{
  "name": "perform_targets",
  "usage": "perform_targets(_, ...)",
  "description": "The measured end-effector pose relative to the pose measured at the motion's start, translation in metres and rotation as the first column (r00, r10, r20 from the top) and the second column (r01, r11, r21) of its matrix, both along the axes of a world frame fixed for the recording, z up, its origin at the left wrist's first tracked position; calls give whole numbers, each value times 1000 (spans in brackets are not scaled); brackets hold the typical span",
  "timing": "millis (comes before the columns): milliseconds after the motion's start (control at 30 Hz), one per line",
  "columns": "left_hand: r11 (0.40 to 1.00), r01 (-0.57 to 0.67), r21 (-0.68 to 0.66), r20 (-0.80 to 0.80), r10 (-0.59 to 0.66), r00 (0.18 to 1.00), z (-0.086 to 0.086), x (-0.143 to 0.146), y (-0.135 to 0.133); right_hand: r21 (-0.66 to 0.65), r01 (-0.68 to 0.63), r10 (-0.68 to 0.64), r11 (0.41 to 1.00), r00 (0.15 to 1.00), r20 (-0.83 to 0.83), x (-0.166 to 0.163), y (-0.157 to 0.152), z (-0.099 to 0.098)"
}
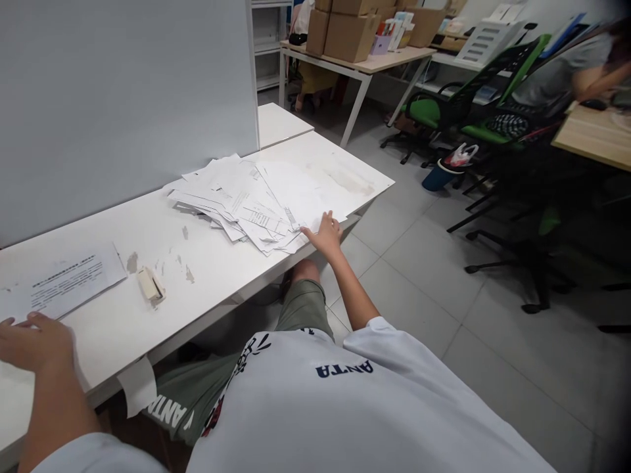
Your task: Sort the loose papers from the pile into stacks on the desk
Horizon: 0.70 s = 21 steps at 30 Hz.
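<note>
On the white desk lies a spread, untidy pile of printed papers (246, 200), some sheets overlapping at angles. My right hand (324, 235) rests at the pile's near right edge, thumb apart from the bent fingers, touching the sheets. At the far left, my left hand (39, 345) lies at the near edge of a neat printed sheet or stack (69, 279), fingers apart and touching it. Between the two groups of paper sits a cream stapler (150, 284), with neither hand on it.
A grey partition panel (123, 98) borders the back of the white desk (197, 289). A paper strip (138, 387) hangs at its front edge. Beyond stand cardboard boxes (350, 33) on another table, green chairs (426, 112), a blue bin (438, 174) and a seated person at right.
</note>
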<state>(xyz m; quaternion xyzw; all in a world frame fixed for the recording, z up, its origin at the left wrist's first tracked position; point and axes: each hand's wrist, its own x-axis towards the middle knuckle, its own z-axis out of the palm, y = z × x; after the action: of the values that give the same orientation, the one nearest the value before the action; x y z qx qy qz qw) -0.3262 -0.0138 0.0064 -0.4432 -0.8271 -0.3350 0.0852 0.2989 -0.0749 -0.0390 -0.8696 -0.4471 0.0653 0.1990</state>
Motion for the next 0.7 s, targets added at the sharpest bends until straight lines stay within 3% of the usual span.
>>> perform_targets(100,1000,-4,-12,-2,4,1000,1,0,-1,23,-82,83,996,996,-26,-2,12,-4)
perform_targets(367,1000,-16,-23,9,16,1000,6,4,-5,104,-28,26,994,999,24,-2,12,0)
perform_targets(533,999,34,-36,-5,-34,999,9,6,-8,44,-20,17,999,998,62,-10,27,13)
perform_targets(700,999,-13,-32,18,14,1000,9,6,-4,-70,24,-18,997,996,84,-22,47,21)
